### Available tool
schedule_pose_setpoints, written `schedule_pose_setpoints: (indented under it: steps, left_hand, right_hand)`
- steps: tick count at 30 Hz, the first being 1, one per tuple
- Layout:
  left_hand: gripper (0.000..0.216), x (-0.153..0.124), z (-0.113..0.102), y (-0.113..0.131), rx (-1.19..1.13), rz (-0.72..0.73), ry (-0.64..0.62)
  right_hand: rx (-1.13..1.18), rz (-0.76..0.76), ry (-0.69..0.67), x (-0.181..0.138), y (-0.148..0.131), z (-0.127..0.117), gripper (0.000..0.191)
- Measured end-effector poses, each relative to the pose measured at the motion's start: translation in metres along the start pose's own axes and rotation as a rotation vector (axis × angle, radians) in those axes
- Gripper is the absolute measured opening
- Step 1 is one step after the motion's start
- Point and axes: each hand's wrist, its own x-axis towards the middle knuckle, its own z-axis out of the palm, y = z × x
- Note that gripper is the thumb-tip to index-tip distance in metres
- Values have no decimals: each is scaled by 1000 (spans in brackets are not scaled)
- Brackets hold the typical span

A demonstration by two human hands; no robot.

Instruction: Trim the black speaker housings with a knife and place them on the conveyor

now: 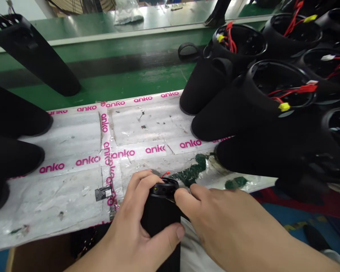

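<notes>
A black cylindrical speaker housing [161,215] stands nearly upright at the lower middle, close to me. My left hand [143,223] is wrapped round its upper part, the thumb across the near side and the fingers over the far side. My right hand [215,211] is at the right of its top rim, with curled fingers and the thumb side pressed to the edge. Whether a small part is pinched there is hidden. A short red wire [166,174] sticks up behind the rim, and a small light-coloured dot shows on the dark top piece.
Several similar housings [283,83] with red wires and yellow plugs crowd the right. More black cylinders [42,56] stand at the left. A worn white board [147,124] with pink "anko" tape covers the green bench [124,79]. A black label [103,192] lies on it.
</notes>
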Motion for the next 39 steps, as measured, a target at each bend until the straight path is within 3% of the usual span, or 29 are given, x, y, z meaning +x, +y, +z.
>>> schedule_pose_setpoints:
  steps: [4,11,17,25,33,39]
  left_hand:
    - [57,3,-2,8,9,-7,-36]
    - [48,-3,-5,4,23,-9,-23]
    - [68,7,-24,1,-26,15,-251]
    - [73,13,-6,-7,-172,52,-144]
    - [75,16,-3,-7,-185,36,-162]
    - [81,17,-3,-11,-194,90,-180]
  right_hand:
    - [-18,-53,-85,5,5,2,38]
    - [-54,-3,144,-31,14,4,26]
    - [-100,-48,258,-35,3,5,21]
    - [-147,-44,251,-20,-1,14,33]
    - [-152,-38,231,-21,2,6,43]
    - [-111,31,217,-20,-4,8,40]
